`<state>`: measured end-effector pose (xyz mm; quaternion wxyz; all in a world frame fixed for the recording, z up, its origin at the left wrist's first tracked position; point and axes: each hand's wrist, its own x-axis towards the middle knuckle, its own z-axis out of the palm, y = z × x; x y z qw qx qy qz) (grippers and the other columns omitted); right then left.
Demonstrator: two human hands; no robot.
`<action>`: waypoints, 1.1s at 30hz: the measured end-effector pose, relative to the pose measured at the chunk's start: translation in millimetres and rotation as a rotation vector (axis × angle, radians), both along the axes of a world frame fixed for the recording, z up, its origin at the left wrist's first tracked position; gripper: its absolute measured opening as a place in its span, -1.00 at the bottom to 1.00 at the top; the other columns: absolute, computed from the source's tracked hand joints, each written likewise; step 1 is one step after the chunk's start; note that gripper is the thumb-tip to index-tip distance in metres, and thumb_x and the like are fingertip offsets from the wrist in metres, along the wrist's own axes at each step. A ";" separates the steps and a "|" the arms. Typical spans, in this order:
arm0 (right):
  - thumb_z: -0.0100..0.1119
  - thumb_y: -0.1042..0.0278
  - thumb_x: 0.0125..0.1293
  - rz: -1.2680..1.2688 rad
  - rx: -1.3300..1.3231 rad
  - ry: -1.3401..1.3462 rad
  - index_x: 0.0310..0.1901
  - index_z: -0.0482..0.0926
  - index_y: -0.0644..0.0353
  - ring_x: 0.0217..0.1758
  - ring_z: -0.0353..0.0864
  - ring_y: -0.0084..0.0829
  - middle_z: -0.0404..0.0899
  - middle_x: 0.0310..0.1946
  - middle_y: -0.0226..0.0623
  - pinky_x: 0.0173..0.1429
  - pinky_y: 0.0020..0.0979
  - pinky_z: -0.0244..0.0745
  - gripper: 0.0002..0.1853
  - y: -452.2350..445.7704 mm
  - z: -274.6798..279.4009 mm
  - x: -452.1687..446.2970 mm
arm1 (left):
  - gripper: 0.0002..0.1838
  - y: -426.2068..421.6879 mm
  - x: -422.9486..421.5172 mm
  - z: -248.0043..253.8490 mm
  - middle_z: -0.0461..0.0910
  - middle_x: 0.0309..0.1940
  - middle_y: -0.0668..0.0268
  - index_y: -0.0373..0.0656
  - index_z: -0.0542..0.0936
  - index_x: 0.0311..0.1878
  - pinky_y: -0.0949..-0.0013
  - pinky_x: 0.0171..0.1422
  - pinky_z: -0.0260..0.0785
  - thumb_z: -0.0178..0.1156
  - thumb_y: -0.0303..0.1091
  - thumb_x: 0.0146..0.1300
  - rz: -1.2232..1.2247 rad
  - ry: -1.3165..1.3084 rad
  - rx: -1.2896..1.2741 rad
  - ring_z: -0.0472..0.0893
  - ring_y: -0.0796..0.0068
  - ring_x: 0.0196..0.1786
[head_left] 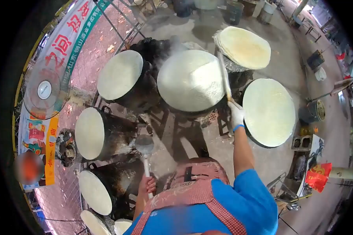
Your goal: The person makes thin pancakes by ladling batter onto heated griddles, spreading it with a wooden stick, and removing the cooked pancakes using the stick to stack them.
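Note:
My right hand (236,114), in a white glove with a blue cuff, is closed around the handle end of a long, flat stick-like spreader (224,76). The spreader lies along the right edge of the middle round griddle, which is covered by a pale batter sheet (190,80); steam rises there. My bare left hand (148,185) grips the pale handle of a ladle (145,144), whose dark round bowl points away from me. To the right of my gloved hand is another griddle with a pale pancake (269,112).
More pancake-covered griddles stand on the left, among them one (120,75) at the upper left and one (90,133) below it. A stack of thin pancakes (245,47) sits behind. A fan (44,89), a bucket (315,111) and a red bag (318,177) are around the edges.

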<state>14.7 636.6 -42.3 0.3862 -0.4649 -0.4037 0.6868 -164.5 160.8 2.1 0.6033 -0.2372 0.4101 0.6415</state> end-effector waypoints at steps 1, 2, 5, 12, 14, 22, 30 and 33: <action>0.13 0.39 0.16 -0.064 -0.133 0.045 -0.29 0.59 0.20 -0.64 0.40 -0.63 0.52 -0.56 -0.38 -0.57 -0.56 0.28 -0.88 -8.1 3.0 8.0 | -0.79 0.1 2.0 15.3 0.15 -0.71 0.50 0.00 0.27 -0.51 0.60 -0.79 -0.01 -0.07 -0.34 0.28 -0.005 0.083 -0.066 0.11 0.70 -0.75; 0.18 0.39 0.13 -0.017 -0.227 -0.050 -0.26 0.60 0.27 -0.63 0.39 -0.63 0.51 -0.54 -0.42 -0.57 -0.54 0.29 -0.83 -27.9 3.8 -4.9 | -0.75 1.4 1.9 24.9 0.15 -0.71 0.50 0.00 0.26 -0.55 0.59 -0.80 -0.01 -0.07 -0.34 0.28 -0.018 0.161 -0.133 0.11 0.69 -0.76; 0.28 0.26 0.07 0.102 0.084 -0.076 -0.12 0.62 0.23 -0.43 0.49 -0.60 0.59 -0.41 -0.37 -0.44 -0.52 0.39 -0.66 -77.7 -50.8 -37.4 | -0.77 2.8 -14.4 13.7 0.15 -0.71 0.49 -0.03 0.26 -0.54 0.57 -0.80 0.01 -0.09 -0.34 0.28 0.209 -0.234 0.039 0.09 0.65 -0.78; 0.05 0.17 0.22 0.014 0.395 -0.672 -0.05 0.56 0.17 -0.15 0.59 -0.26 0.61 -0.20 -0.08 -0.01 -0.33 0.44 -0.66 39.2 -7.5 -9.8 | -0.60 -2.4 -32.5 7.7 0.12 -0.80 0.47 -0.03 0.24 -0.66 0.51 -0.81 0.04 -0.12 -0.14 0.31 0.155 -0.330 0.073 0.15 0.63 -0.82; -0.07 -0.03 0.21 0.276 0.521 -1.102 -0.13 0.57 -0.07 -0.13 0.53 0.01 0.55 -0.24 0.06 -0.03 -0.11 0.41 -0.65 50.5 15.6 -25.0 | -0.84 0.7 -40.7 -4.9 0.17 -0.74 0.41 -0.05 0.37 -0.30 0.50 -0.78 0.08 -0.15 -0.24 0.32 0.188 -0.390 0.203 0.19 0.61 -0.78; -0.04 -0.01 0.23 0.451 0.780 -1.174 -0.10 0.55 -0.12 -0.29 0.56 -0.05 0.55 -0.36 -0.03 -0.18 -0.09 0.43 -0.69 24.8 19.0 29.4 | -0.61 115.2 -110.3 -23.6 0.11 -0.83 0.49 -0.01 0.19 -0.69 0.52 -0.84 -0.03 -0.07 -0.21 0.26 -0.043 -0.281 0.188 0.14 0.64 -0.83; -0.05 0.07 0.26 0.295 0.503 -1.159 -0.06 0.56 -0.08 -0.31 0.58 -0.05 0.57 -0.40 -0.01 -0.26 -0.10 0.44 -0.70 -29.3 35.5 45.6 | -0.91 292.4 -87.2 25.8 0.13 -0.73 0.47 -0.08 0.27 -0.32 0.57 -0.78 0.01 -0.01 -0.40 0.21 -0.110 0.269 0.129 0.12 0.69 -0.79; -0.03 0.08 0.24 0.458 0.646 -1.563 -0.08 0.57 -0.10 -0.35 0.58 -0.10 0.58 -0.45 -0.09 -0.30 -0.11 0.46 -0.71 -73.1 0.2 36.2 | -0.58 329.6 -54.0 8.3 0.17 -0.63 0.40 0.04 0.13 0.05 0.47 -0.71 0.07 0.01 -0.46 0.17 -0.178 0.478 0.082 0.17 0.61 -0.73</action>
